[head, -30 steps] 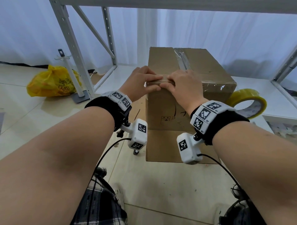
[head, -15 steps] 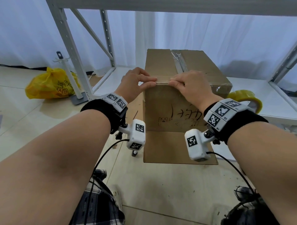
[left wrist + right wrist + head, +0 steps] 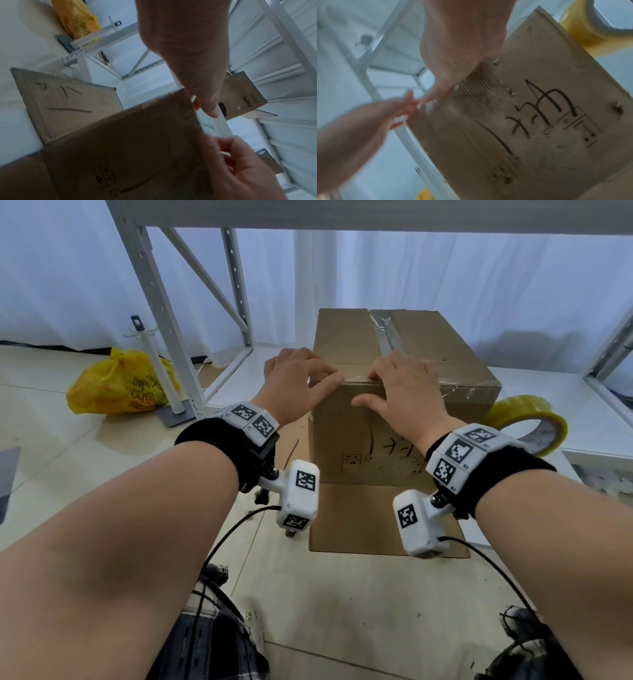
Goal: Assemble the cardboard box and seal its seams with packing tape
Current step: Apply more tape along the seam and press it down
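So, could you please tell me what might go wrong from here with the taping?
The tape strip along the box edge looks wrinkled; it might seal poorly unless smoothed. Both hands, left and right, press at the near top edge, so the box could tip or slide. The tape roll sits near the shelf's edge and might get knocked off.

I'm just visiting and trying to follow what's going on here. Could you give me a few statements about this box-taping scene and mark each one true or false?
1. Both hands are on the cardboard box. True: the left hand and right hand rest on its near top edge.
2. The tape roll is in the right hand. False: it lies beside the box, untouched.
3. Clear tape already runs along the box's top seam. True.
4. The yellow bag sits on top of the box. False: it lies on the floor to the left.
5. The box's near side is blank. False: it bears black markings.
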